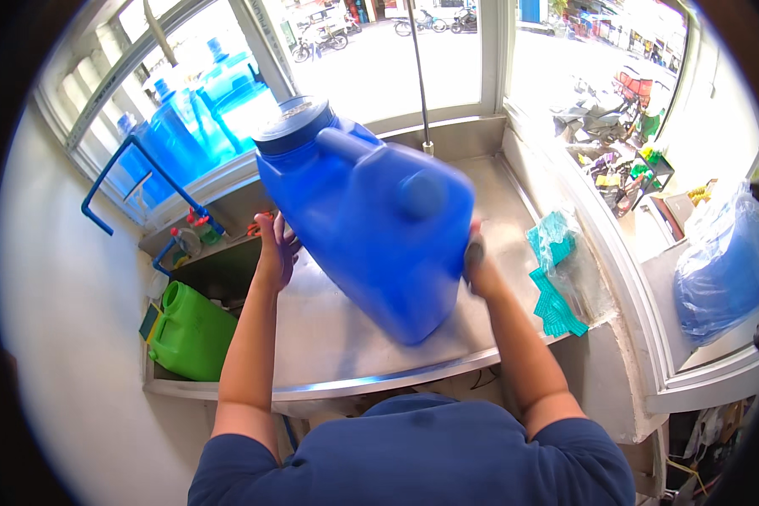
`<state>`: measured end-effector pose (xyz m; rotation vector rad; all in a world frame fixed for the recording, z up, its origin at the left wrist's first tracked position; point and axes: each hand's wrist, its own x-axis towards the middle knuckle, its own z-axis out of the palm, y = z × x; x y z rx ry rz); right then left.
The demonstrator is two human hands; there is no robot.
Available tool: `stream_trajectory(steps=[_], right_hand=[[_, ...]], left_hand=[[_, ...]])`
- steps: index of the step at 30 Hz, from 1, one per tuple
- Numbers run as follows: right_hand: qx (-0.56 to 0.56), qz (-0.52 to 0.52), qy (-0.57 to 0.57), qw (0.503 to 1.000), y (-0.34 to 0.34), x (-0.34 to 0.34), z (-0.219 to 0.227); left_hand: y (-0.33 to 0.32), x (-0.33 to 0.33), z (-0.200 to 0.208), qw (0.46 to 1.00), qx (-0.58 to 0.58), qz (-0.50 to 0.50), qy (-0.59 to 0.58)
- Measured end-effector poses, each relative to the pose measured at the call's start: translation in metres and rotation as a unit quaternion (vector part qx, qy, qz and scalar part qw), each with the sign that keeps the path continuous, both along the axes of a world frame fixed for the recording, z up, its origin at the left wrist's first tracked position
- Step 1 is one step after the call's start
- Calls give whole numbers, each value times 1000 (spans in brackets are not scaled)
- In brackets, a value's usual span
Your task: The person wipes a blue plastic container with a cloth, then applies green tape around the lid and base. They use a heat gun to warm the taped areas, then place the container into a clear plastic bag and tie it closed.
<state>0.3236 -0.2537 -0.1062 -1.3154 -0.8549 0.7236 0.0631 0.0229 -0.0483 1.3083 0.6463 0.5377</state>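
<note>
A large blue water jug (354, 228) with a round dark-blue cap hangs tilted above the steel counter, its cap end up and to the left. It is slightly smeared by motion. My left hand (278, 253) is beside the jug's left side, fingers apart and stretched upward; whether they touch the jug I cannot tell. Against the lower right side of the jug is my right hand (478, 263), closed on it, with its fingers partly hidden behind the jug and blurred.
A green jug (196, 333) lies tilted in the sink basin at left, below blue pipes (156, 173) with red-handled taps. Blue water jugs (185, 126) stand beyond the window. Teal netting (555, 287) and clear plastic lie on the steel counter's (363, 354) right. A plastic-wrapped blue jug (721, 261) is farther right.
</note>
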Motion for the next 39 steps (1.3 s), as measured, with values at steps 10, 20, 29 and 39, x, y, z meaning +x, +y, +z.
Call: stream_trajectory(steps=[10,20,29,39], right_hand=[[232,-1,-294,927,88,-24,137],[357,43,41,932,137,29,-54],[246,-47,-259,933,124,9,73],[220,-27,-13,975,115,8,-77]], left_hand=[[70,48,-9,997,-32,-67,-13],[72,38,-13,997,-30,-58,36],[61,29,-23,996,-37,-57,62],[2,-61,-103,980,-66,-39,182]])
